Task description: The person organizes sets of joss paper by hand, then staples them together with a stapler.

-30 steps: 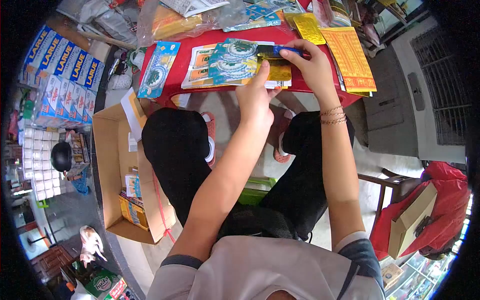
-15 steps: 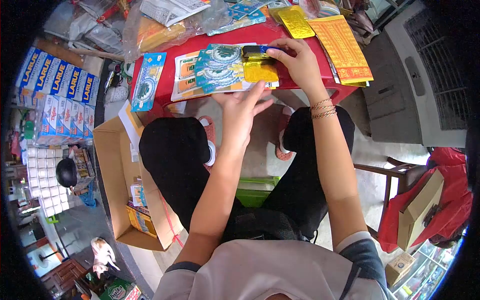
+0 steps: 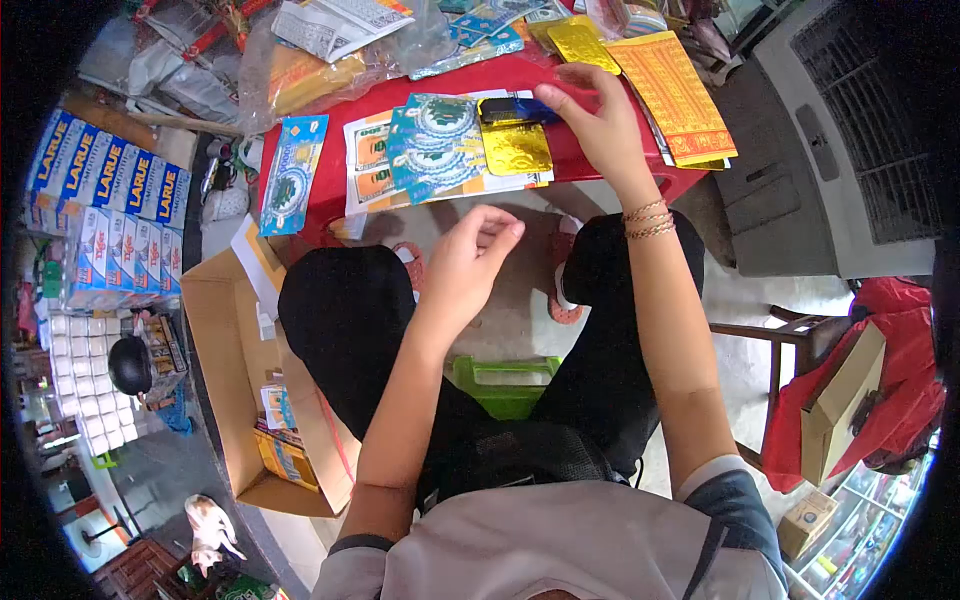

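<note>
My right hand (image 3: pixel 597 118) hovers over the red table (image 3: pixel 592 160), thumb and fingers apart and holding nothing. Just left of its thumb lies a small black-and-blue tool (image 3: pixel 515 110), whose exact kind I cannot make out. It rests on a shiny gold sheet (image 3: pixel 517 152). Blue patterned paper notes (image 3: pixel 437 140) fan out beside that sheet, with orange-and-white printed paper (image 3: pixel 370 160) beneath them. My left hand (image 3: pixel 467 262) is off the table's near edge, above my lap, its fingers curled in with nothing visible in them.
A separate blue note bundle (image 3: pixel 294 175) lies at the table's left. Yellow-orange printed papers (image 3: pixel 675 95) and another gold piece (image 3: pixel 583 45) sit at the right. Plastic bags (image 3: pixel 310 75) cover the back. An open cardboard box (image 3: pixel 235 350) stands left of my legs.
My right hand has let go of the black-and-blue tool, which stays on the gold sheet. My left hand has drawn back from the papers toward me, and its fingers have curled.
</note>
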Action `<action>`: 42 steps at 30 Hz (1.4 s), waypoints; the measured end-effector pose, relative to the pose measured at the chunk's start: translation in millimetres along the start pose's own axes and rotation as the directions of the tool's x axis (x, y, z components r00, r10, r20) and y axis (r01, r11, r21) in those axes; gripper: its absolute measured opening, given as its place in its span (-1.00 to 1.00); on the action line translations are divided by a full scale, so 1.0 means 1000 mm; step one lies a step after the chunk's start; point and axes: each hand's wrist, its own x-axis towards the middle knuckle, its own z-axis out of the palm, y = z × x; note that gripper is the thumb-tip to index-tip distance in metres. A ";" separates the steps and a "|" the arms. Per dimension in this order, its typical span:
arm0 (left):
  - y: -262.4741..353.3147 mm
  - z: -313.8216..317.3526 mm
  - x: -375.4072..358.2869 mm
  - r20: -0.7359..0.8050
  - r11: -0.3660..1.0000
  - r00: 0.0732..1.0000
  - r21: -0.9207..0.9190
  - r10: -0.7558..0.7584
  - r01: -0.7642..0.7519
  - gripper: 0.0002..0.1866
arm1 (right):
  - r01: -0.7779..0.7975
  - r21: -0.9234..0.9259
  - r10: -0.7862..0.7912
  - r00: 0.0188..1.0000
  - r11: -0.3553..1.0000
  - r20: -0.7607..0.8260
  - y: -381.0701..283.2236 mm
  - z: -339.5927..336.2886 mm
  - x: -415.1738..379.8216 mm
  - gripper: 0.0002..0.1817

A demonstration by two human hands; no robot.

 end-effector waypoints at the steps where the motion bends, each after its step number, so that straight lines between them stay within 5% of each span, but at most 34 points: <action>1: -0.001 -0.005 0.002 0.000 1.000 1.000 -0.004 0.011 -0.011 -0.77 | 0.054 -0.048 -0.054 0.999 0.997 -0.002 -0.006 -0.007 0.006 -0.45; 5: -0.012 -0.024 0.001 0.159 0.996 0.985 0.049 0.064 -0.072 -0.76 | 0.103 0.002 -0.103 0.994 0.995 0.038 -0.088 -0.048 0.071 -0.62; 7: -0.030 -0.026 0.001 0.185 0.995 0.983 -0.099 0.007 0.011 -0.76 | 0.258 -0.044 -0.259 0.965 0.965 -0.041 -0.130 -0.074 0.100 -0.60; 10: -0.038 -0.026 0.001 0.180 0.990 0.983 -0.136 -0.019 0.044 -0.76 | 0.489 -0.217 -0.526 0.832 0.845 -0.174 -0.179 -0.111 0.126 -0.57; 13: -0.042 -0.023 0.004 0.177 0.986 0.984 -0.165 0.014 0.016 -0.76 | 0.483 -0.539 -0.677 0.694 0.690 -0.246 -0.176 -0.090 0.112 -0.53; 15: -0.040 -0.021 0.002 0.178 0.981 0.983 -0.192 0.049 -0.014 -0.76 | 0.159 -0.918 -0.699 0.698 0.363 -0.156 -0.131 -0.034 0.095 -0.51; 16: -0.036 -0.021 0.000 0.159 0.993 0.987 -0.121 0.034 -0.014 -0.77 | -0.071 -0.997 -0.665 0.745 0.001 -0.054 -0.098 0.003 0.090 -0.49; 17: -0.034 -0.021 -0.004 0.144 0.999 0.989 -0.048 0.016 -0.009 -0.77 | -0.058 -0.973 -0.601 0.794 -0.222 0.090 -0.062 0.042 0.077 -0.48; 18: -0.034 -0.019 -0.009 0.157 0.999 0.988 -0.046 0.012 -0.005 -0.77 | 0.383 -0.908 -0.476 0.839 0.170 0.265 -0.045 0.053 0.051 -0.42; 19: -0.035 -0.019 -0.014 0.136 1.000 0.991 -0.018 0.006 -0.004 -0.77 | 0.622 -0.538 -0.422 0.782 0.569 0.458 -0.053 0.055 0.035 -0.36; 21: -0.033 -0.024 -0.010 0.093 1.000 0.996 0.000 0.016 -0.016 -0.77 | 0.412 -0.482 -0.256 0.898 0.773 0.357 -0.088 0.039 0.063 -0.30; 22: -0.030 -0.026 -0.014 0.072 0.999 0.997 -0.033 0.023 -0.021 -0.76 | 0.456 -0.600 -0.284 0.887 0.657 0.363 -0.099 0.024 0.079 -0.27; 25: -0.036 -0.028 -0.010 0.036 0.990 0.997 -0.119 0.073 -0.069 -0.67 | 0.365 -0.385 -0.286 0.926 0.848 0.248 -0.136 -0.010 0.080 -0.26; 26: -0.033 -0.029 -0.009 0.012 0.964 1.000 -0.264 -0.022 0.024 -0.61 | 0.372 -0.386 -0.292 0.923 0.844 0.252 -0.132 -0.016 0.082 -0.26; 29: -0.020 -0.030 -0.004 -0.009 0.855 0.986 -0.499 -0.166 0.139 -0.45 | 0.392 -0.380 -0.192 0.863 0.838 0.468 -0.097 -0.011 0.065 -0.40; 31: -0.018 -0.029 0.004 0.027 0.664 0.984 -0.735 -0.177 0.139 -0.45 | 0.659 -0.379 -0.447 0.735 0.650 0.510 -0.043 0.013 0.035 -0.61; 32: -0.019 -0.028 0.010 0.009 0.628 0.986 -0.770 -0.168 0.114 -0.48 | 0.633 -0.273 -0.414 0.716 0.724 0.563 -0.021 0.016 0.025 -0.62; 35: -0.033 -0.021 0.021 -0.170 0.660 0.979 -0.749 -0.110 -0.056 -0.52 | 0.493 -0.290 -0.332 0.824 0.820 0.460 -0.013 0.012 0.009 -0.70; 39: -0.025 -0.024 0.008 -0.229 0.478 0.966 -0.866 -0.120 -0.146 -0.70 | 0.345 -0.420 -0.192 0.912 0.839 0.363 0.004 -0.022 0.010 -0.68; 42: -0.028 -0.026 0.003 -0.253 0.433 0.955 -0.886 -0.154 -0.165 -0.64 | 0.323 -0.445 -0.211 0.936 0.835 0.284 0.006 -0.032 0.007 -0.69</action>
